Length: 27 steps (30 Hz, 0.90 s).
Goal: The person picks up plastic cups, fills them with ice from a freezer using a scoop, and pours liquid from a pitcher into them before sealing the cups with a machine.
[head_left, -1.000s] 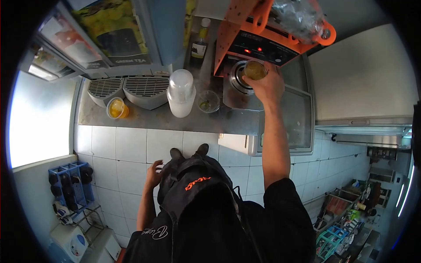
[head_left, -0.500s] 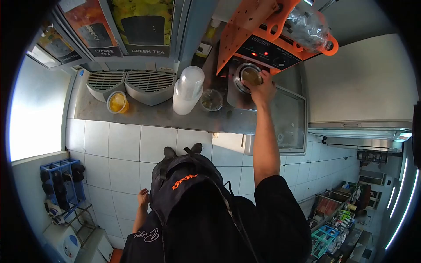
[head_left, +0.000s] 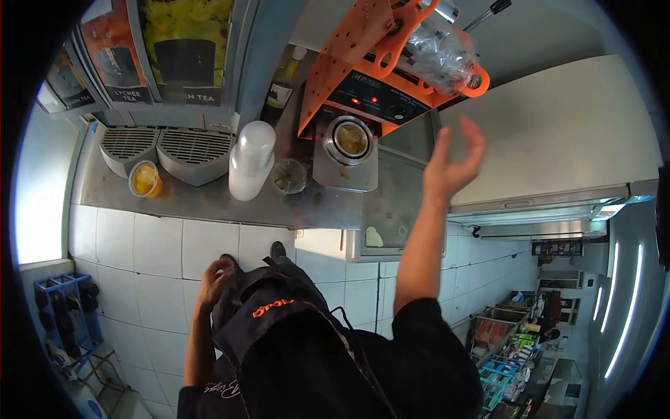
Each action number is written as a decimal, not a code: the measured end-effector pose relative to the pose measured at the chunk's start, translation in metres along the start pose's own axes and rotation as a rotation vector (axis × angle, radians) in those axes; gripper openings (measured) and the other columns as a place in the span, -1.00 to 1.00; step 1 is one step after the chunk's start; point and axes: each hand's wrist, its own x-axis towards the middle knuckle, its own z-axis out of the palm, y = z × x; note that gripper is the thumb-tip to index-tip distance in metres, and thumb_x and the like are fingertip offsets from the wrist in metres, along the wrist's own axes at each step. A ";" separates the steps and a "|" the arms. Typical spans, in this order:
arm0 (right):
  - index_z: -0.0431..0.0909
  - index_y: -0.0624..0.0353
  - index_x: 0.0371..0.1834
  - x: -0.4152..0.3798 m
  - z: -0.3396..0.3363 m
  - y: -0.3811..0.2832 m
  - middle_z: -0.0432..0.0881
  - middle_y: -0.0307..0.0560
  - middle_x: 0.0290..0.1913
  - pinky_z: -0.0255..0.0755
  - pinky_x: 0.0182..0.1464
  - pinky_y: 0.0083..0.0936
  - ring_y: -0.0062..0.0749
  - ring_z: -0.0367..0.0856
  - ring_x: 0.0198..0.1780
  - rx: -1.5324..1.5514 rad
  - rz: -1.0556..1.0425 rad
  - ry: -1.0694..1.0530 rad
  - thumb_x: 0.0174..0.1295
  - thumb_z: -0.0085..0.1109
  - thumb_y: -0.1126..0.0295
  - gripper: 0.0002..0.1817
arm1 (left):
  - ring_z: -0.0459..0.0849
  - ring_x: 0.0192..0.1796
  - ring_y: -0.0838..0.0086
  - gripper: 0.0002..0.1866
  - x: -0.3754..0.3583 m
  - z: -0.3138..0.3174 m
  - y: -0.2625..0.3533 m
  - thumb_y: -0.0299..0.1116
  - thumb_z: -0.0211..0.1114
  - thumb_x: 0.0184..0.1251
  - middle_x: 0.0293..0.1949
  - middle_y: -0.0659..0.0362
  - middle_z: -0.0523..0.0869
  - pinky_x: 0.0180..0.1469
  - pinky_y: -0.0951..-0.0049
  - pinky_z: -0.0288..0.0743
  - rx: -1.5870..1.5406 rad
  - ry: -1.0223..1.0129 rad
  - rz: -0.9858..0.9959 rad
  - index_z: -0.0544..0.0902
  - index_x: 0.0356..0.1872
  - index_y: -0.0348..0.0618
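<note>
An orange cup sealing machine (head_left: 380, 94) stands on the counter with two red lights lit. Its pulled-out round holder (head_left: 351, 162) carries a cup with a yellowish-brown drink (head_left: 351, 140). To the right of the machine, my right hand (head_left: 455, 167) is raised, empty, with thumb and fingers apart. The machine's lever with a black knob (head_left: 500, 7) lies farther up. My left hand (head_left: 215, 281) hangs low by the black bag (head_left: 279, 311) on my front; its fingers are loosely bent and apart, with nothing visible in them.
Tea dispensers (head_left: 187, 56) with drip trays (head_left: 194, 150) stand at the left. Along the counter are a cup of orange drink (head_left: 145, 179), a tall white translucent container (head_left: 251, 162), a clear cup (head_left: 289, 176) and a bottle (head_left: 280, 87). A steel appliance (head_left: 544, 133) is at the right.
My right hand has let go of the holder area and moved right, away from the machine, with its fingers opening. My left hand has come up closer to the bag. The camera view has shifted.
</note>
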 end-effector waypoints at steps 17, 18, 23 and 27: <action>0.31 0.24 0.48 0.248 0.099 0.010 0.56 -0.03 0.27 0.38 0.33 -0.31 -0.29 0.54 0.25 -0.276 -0.091 -1.488 0.16 0.48 0.14 -0.14 | 0.64 0.26 0.28 -0.45 0.156 0.296 0.161 -0.42 0.34 0.40 0.21 -0.01 0.63 0.32 0.31 0.51 -0.917 0.072 0.414 0.39 0.35 -0.31; 0.30 0.25 0.48 0.242 0.097 0.011 0.55 -0.02 0.28 0.39 0.33 -0.32 -0.30 0.53 0.26 -0.238 -0.070 -1.482 0.17 0.48 0.15 -0.15 | 0.65 0.24 0.28 -0.46 0.159 0.300 0.160 -0.43 0.33 0.40 0.20 -0.01 0.64 0.30 0.32 0.52 -0.956 0.077 0.431 0.39 0.35 -0.32; 0.27 0.30 0.47 0.203 0.091 0.006 0.52 0.07 0.32 0.35 0.38 -0.27 -0.20 0.51 0.31 -0.257 -0.303 -1.169 0.09 0.57 0.16 -0.06 | 0.69 0.20 0.29 -0.49 0.170 0.312 0.147 -0.44 0.32 0.40 0.18 -0.06 0.65 0.21 0.34 0.58 -0.960 0.165 0.556 0.42 0.31 -0.36; 0.22 0.35 0.49 0.194 0.092 0.004 0.48 0.15 0.36 0.31 0.43 -0.23 -0.11 0.49 0.36 -0.228 -0.381 -1.130 0.01 0.62 0.14 0.03 | 0.76 0.07 0.31 -0.63 0.172 0.311 0.148 -0.43 0.35 0.38 0.02 -0.05 0.74 0.10 0.35 0.62 -0.851 0.293 0.539 0.55 0.14 -0.35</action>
